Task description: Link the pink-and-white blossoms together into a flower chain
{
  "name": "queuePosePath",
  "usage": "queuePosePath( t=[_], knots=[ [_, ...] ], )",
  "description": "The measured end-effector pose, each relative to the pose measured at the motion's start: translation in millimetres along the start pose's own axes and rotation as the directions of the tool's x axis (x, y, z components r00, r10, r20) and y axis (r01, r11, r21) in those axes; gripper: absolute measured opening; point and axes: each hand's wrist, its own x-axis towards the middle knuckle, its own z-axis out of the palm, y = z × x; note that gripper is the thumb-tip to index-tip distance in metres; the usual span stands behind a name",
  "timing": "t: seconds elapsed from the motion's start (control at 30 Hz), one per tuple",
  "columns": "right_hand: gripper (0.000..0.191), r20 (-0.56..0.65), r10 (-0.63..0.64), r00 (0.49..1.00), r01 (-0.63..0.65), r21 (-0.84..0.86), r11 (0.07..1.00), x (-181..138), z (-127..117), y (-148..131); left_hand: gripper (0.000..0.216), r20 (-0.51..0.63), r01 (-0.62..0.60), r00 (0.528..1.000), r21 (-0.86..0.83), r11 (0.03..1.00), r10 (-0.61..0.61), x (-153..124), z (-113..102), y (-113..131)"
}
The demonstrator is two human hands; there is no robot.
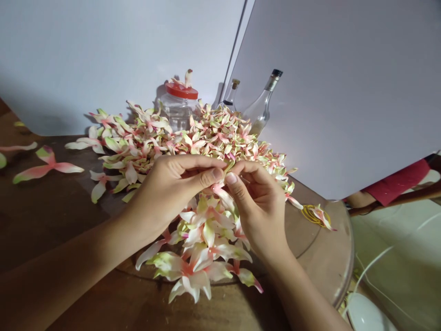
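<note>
Both grips are closed and meet at the middle of the scene. The left hand [165,193] and the right hand [257,207] each pinch a narrow flower [228,167] between thumb and fingers, with their thumbs almost touching beside it. Directly below the hands and toward the near side lies a thick band of pink, cream and green flowers [203,243], its upper end reaching up between the wrists. It rests on a round wooden board [327,248], which sits on a dark wooden bench [51,220].

Just beyond the hands, a large heap of loose flowers [193,138] spreads from left to right. At its far edge stands a clear plastic jar [177,112] with a red lid [181,90], and one flower [186,80] sits on top of the lid. To the right of the jar are two glass bottles [260,108] [231,94], both partly behind the heap.

On the right of the board, yellow rubber bands [312,215] lie in a loop with a single flower [322,217] across them. Several loose flowers [48,166] lie apart on the bench at the left. White boards [327,92] stand along the far side. Past the right edge of the bench, a red garment [396,182] shows.
</note>
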Motion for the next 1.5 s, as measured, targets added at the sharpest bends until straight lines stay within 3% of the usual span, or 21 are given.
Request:
queuePosePath(
  t=[0.33,0.53,0.63,1.0,1.5],
  knots=[
    [0.006,0.024,-0.037,0.999,0.038,-0.024,0.999,-0.6,0.4,-1.6,0.012,-0.021,-0.019,1.000,0.023,1.000,0.019,-1.2,-0.4,-1.3],
    [0.003,0.078,-0.106,0.991,0.122,-0.249,0.961,-5.4,-4.5,4.2,0.015,-0.061,-0.089,0.993,0.180,0.980,0.101,-2.3,4.0,3.5],
    [0.004,0.101,-0.138,0.985,0.164,-0.331,0.929,-5.4,-6.7,5.7,0.017,-0.072,-0.077,0.993,0.179,0.981,0.091,-2.7,5.0,2.9],
    [0.006,0.091,-0.024,0.996,0.040,-0.182,0.982,-2.3,-4.5,-2.4,0.008,-0.029,-0.002,1.000,0.024,1.000,0.003,-0.8,-0.8,-5.1],
    [0.007,0.091,-0.031,0.995,0.045,-0.156,0.987,-0.6,-4.9,-3.1,0.007,-0.017,0.036,0.999,-0.064,0.997,-0.037,-0.4,-0.5,-4.9]
  ],
)
